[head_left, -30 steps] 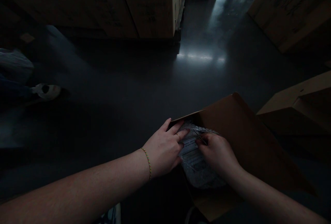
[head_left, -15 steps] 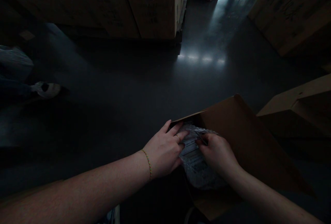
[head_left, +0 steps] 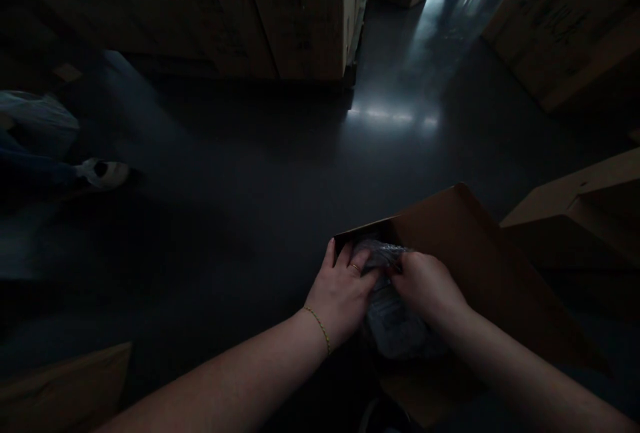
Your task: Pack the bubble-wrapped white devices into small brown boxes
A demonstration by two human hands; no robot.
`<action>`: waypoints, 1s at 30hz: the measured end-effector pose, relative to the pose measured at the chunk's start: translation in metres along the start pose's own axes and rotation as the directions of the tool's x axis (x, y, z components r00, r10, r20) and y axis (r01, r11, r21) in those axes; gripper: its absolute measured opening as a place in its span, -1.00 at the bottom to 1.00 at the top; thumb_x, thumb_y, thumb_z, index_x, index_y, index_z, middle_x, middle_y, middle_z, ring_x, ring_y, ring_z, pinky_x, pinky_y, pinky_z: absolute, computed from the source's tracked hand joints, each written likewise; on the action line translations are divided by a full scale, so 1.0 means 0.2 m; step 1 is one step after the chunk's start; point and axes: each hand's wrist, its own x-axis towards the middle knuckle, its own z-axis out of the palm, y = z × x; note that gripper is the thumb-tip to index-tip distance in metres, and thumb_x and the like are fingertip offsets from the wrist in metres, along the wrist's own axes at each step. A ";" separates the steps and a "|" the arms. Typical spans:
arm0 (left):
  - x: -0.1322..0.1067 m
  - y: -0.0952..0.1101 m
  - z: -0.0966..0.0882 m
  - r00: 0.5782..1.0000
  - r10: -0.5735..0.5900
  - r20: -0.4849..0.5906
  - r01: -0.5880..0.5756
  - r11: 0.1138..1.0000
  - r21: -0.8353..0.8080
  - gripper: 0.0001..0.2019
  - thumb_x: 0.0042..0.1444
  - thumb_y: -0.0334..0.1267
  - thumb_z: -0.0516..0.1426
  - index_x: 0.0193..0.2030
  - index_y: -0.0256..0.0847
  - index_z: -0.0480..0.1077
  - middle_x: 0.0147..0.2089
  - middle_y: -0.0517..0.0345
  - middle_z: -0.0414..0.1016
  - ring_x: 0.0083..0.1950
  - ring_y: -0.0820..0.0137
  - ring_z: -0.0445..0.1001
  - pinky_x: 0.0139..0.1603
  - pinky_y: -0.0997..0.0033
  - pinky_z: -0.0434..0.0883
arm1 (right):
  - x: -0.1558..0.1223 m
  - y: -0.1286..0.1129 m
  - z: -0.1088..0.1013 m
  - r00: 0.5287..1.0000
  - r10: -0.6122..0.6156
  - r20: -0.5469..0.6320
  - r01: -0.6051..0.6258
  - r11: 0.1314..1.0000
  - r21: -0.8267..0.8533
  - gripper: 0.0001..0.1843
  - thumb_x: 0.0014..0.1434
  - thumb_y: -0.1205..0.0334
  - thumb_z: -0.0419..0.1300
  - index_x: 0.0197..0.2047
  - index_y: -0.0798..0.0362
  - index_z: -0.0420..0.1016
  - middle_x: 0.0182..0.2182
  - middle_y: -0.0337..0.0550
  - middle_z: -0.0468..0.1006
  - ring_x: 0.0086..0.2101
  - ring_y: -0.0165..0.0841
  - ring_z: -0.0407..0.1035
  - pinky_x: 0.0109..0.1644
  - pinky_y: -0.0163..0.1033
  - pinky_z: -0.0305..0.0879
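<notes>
Your left hand had slid in towards your right hand, bunching the plastic-wrapped bag between them. Both grips were clamped on the bag's top edge, with the bag sitting inside the open cardboard box on the floor at five o'clock in your view. You seemed to be gathering the bag within the box, and a lift would have called for a firm, even pull, since the plastic looked slippery.

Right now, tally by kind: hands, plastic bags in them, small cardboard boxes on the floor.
hands: 2, left hand, right hand
plastic bag: 1
cardboard boxes: 3, open box around the bag, box at right, box at lower left, partly in view
total: 6
</notes>
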 end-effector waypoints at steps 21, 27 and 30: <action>0.05 0.07 -0.04 0.998 0.001 0.057 -0.005 0.998 0.062 -0.47 -0.07 -0.16 0.04 0.12 0.04 0.11 -0.04 0.02 0.21 0.03 0.09 0.13 0.14 -0.25 -0.27 | -0.10 0.16 -0.18 0.996 0.014 -0.086 0.029 0.875 0.484 -0.58 0.00 0.29 0.08 -0.01 0.06 0.29 -0.25 -0.10 0.50 -0.23 -0.33 0.37 -0.21 -0.33 0.21; 0.05 0.09 -0.06 0.993 0.030 0.110 -0.048 0.985 0.164 -0.58 0.09 -0.18 -0.10 0.12 0.12 0.09 -0.08 0.01 0.25 -0.02 0.10 0.21 0.13 -0.24 -0.25 | 0.00 0.08 -0.15 0.993 0.032 -0.112 -0.023 0.996 0.082 -0.82 0.07 0.28 -0.02 -0.42 0.06 0.40 -0.44 -0.04 0.49 -0.36 -0.23 0.40 -0.37 -0.25 0.16; 0.02 0.12 -0.01 0.992 0.062 0.109 -0.082 0.978 0.191 -0.58 0.10 -0.18 -0.10 0.14 0.13 0.05 -0.07 0.01 0.26 0.02 0.02 0.19 0.13 -0.25 -0.23 | 0.02 0.09 -0.16 0.987 0.070 -0.143 -0.056 0.994 0.094 -0.84 0.08 0.27 -0.01 -0.41 0.08 0.37 -0.41 -0.04 0.49 -0.34 -0.25 0.39 -0.36 -0.26 0.14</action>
